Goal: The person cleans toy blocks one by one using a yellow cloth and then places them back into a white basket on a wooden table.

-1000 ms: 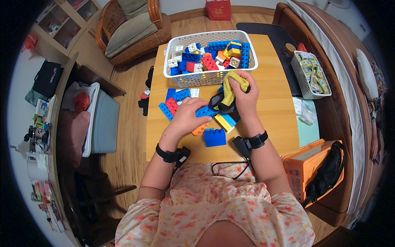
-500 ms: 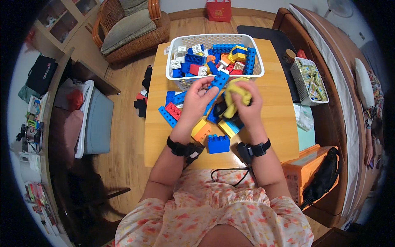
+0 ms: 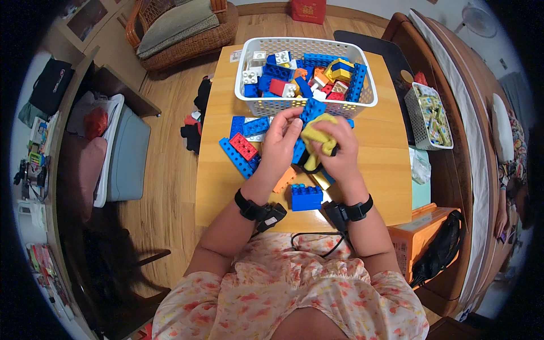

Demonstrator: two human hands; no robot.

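A long blue building block [image 3: 311, 111] is gripped between the thumb and fingers of my left hand [image 3: 281, 141], standing tilted above the table. My right hand [image 3: 340, 145] is closed on a yellow cloth [image 3: 318, 135] with a dark edge, which presses against the block's right side. Under and around my hands lie loose blocks: a red one [image 3: 243, 147] on the left, a long blue strip [image 3: 235, 157] beside it, an orange one [image 3: 284, 179] and a blue one [image 3: 306, 197] close to me. Some blocks beneath the cloth are partly hidden.
Just beyond my hands, a white perforated basket [image 3: 306, 105] full of mixed blocks stands on the wooden table [image 3: 379, 170]. To the right are another white basket [image 3: 443, 141] of small packets and an orange box [image 3: 424, 224]. A wicker chair [image 3: 187, 39] sits far left.
The cloth has shifted from beside the blue block onto its side, with my right hand moving slightly left and down. My left hand still holds the block. The whole view has tilted a little.
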